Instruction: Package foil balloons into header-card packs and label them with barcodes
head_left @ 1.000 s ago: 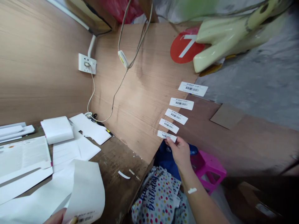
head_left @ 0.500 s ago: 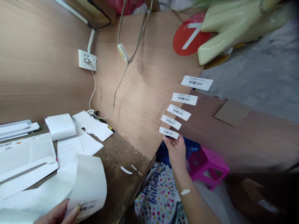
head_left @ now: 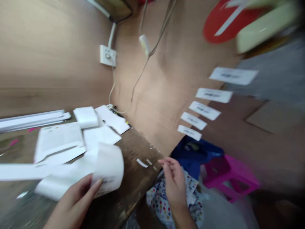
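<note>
My left hand (head_left: 76,197) is closed on a curled strip of white barcode labels (head_left: 111,163), thumb on its printed face, above the worn wooden table. My right hand (head_left: 175,183) hangs past the table's right edge, fingers loosely bent and a little apart, with nothing visible in them. Above it, several white barcode labels (head_left: 189,132) are stuck in a slanting column along the edge of the plywood panel (head_left: 152,95), each jutting partly beyond it. Motion blur makes their print unreadable.
Papers (head_left: 59,140) and a white strip lie on the table (head_left: 133,146). A socket (head_left: 108,55) and a hanging cable (head_left: 140,78) are on the plywood. Beyond the edge are a dotted bag (head_left: 164,197), a blue bag (head_left: 190,154) and a pink stool (head_left: 233,178). A pale mannequin hand (head_left: 264,28) juts in top right.
My right hand has let go of the lowest label on the panel edge and dropped down and left towards the table. The view has swung left; my left hand still holds the strip.
</note>
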`<state>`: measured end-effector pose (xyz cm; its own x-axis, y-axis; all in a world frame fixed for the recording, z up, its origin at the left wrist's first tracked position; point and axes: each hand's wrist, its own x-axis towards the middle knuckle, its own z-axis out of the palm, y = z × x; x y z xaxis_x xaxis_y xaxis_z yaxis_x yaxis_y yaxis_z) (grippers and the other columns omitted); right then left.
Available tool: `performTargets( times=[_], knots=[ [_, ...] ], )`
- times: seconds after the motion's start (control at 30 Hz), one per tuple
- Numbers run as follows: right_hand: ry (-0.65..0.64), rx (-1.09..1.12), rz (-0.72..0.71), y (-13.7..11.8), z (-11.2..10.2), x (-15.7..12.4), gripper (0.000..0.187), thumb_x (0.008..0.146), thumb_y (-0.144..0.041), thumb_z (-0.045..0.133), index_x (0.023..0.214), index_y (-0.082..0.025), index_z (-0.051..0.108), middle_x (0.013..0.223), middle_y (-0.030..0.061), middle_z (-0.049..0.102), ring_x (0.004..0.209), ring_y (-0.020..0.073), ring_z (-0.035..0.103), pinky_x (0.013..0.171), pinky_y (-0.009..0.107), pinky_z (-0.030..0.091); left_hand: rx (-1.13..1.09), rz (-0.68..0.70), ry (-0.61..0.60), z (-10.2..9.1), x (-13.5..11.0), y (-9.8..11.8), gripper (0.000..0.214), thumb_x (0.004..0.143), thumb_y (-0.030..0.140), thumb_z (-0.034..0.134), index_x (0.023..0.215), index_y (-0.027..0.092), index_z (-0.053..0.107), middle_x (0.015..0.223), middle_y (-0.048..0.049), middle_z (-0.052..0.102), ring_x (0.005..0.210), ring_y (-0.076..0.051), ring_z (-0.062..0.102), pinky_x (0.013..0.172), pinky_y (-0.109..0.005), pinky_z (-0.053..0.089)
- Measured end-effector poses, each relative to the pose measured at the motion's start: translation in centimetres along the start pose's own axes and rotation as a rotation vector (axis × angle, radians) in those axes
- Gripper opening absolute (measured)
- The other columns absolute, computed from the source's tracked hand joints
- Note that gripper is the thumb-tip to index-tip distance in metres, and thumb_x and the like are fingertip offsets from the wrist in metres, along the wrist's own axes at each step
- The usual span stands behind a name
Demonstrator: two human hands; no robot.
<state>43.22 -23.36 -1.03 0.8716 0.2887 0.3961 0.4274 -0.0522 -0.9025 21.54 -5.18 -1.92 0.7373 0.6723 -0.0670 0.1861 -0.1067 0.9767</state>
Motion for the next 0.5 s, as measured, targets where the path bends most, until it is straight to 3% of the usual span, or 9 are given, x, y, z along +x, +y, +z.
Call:
performTargets(
  times=[0.07, 0.13, 0.23, 0.3, 0.37, 0.43, 0.5],
  knots=[
    [-0.371, 0.016, 0.042, -1.0, 2.6, -3.7, 0.038, 0.086, -0.036, 0.058, 0.119, -0.020, 0.052, 0.106, 0.0100, 0.067, 0.105, 0.0241, 0.059, 0.094, 0.043, 0.044, -0.029, 0.023, -0.015, 0.5, -0.2, 1.2, 0.036, 0.083, 0.052, 0.054, 0.091, 0.018, 0.065, 0.083, -0.0018, 0.070, 0.083, -0.022, 0.062, 0.079, -0.030, 0.050],
    [-0.558, 0.099, 0.033, -2.5, 5.0, -5.6, 0.053, 0.085, -0.036, 0.061, 0.132, -0.020, 0.041, 0.108, 0.0091, 0.066, 0.110, 0.0241, 0.056, 0.098, 0.044, 0.041, -0.106, 0.040, -0.018, 0.8, -0.2, 1.9, 0.034, 0.084, 0.047, 0.055, 0.093, 0.016, 0.064, 0.087, -0.0031, 0.070, 0.085, -0.020, 0.061, 0.078, -0.029, 0.049],
    [-0.570, 0.260, 0.080, -4.1, 7.9, -5.7, 0.059, 0.083, -0.031, 0.064, 0.135, -0.022, 0.037, 0.087, 0.0025, 0.068, 0.084, 0.0193, 0.064, 0.081, 0.036, 0.051, -0.193, -0.002, -0.057, 0.3, -0.3, 2.4, 0.032, 0.083, 0.043, 0.058, 0.093, 0.014, 0.065, 0.088, -0.0051, 0.070, 0.081, -0.020, 0.062, 0.074, -0.029, 0.049],
    [-0.566, 0.372, 0.165, -4.6, 9.4, -5.1, 0.051, 0.083, -0.029, 0.063, 0.129, -0.023, 0.041, 0.077, -0.0009, 0.066, 0.070, 0.0161, 0.063, 0.068, 0.030, 0.052, -0.192, 0.020, -0.118, -0.4, -0.7, 2.6, 0.031, 0.080, 0.039, 0.063, 0.100, 0.015, 0.065, 0.096, -0.0053, 0.071, 0.087, -0.021, 0.063, 0.083, -0.033, 0.048],
    [-0.551, 0.479, 0.244, -4.6, 10.4, -4.6, 0.042, 0.081, -0.028, 0.065, 0.118, -0.023, 0.047, 0.076, -0.0011, 0.065, 0.068, 0.0163, 0.063, 0.064, 0.030, 0.053, -0.068, 0.105, -0.174, -1.2, -1.2, 2.5, 0.027, 0.080, 0.034, 0.064, 0.102, 0.018, 0.067, 0.101, -0.0031, 0.071, 0.097, -0.022, 0.062, 0.103, -0.040, 0.035],
    [-0.563, 0.488, 0.275, -4.3, 10.9, -4.3, 0.031, 0.081, -0.030, 0.065, 0.108, -0.021, 0.052, 0.077, 0.0005, 0.065, 0.069, 0.0180, 0.064, 0.063, 0.032, 0.055, 0.063, 0.180, -0.180, -1.7, -1.5, 2.2, 0.019, 0.082, 0.031, 0.062, 0.095, 0.019, 0.070, 0.100, -0.0015, 0.072, 0.100, -0.022, 0.061, 0.113, -0.042, 0.018],
    [-0.549, 0.322, 0.149, -4.1, 10.8, -3.9, 0.022, 0.083, -0.032, 0.062, 0.101, -0.020, 0.058, 0.084, 0.0040, 0.065, 0.072, 0.0194, 0.063, 0.065, 0.035, 0.055, 0.018, 0.184, -0.140, -1.8, -1.5, 1.9, 0.019, 0.084, 0.031, 0.059, 0.093, 0.018, 0.070, 0.101, -0.0028, 0.072, 0.099, -0.022, 0.061, 0.110, -0.042, 0.025]
  ],
)
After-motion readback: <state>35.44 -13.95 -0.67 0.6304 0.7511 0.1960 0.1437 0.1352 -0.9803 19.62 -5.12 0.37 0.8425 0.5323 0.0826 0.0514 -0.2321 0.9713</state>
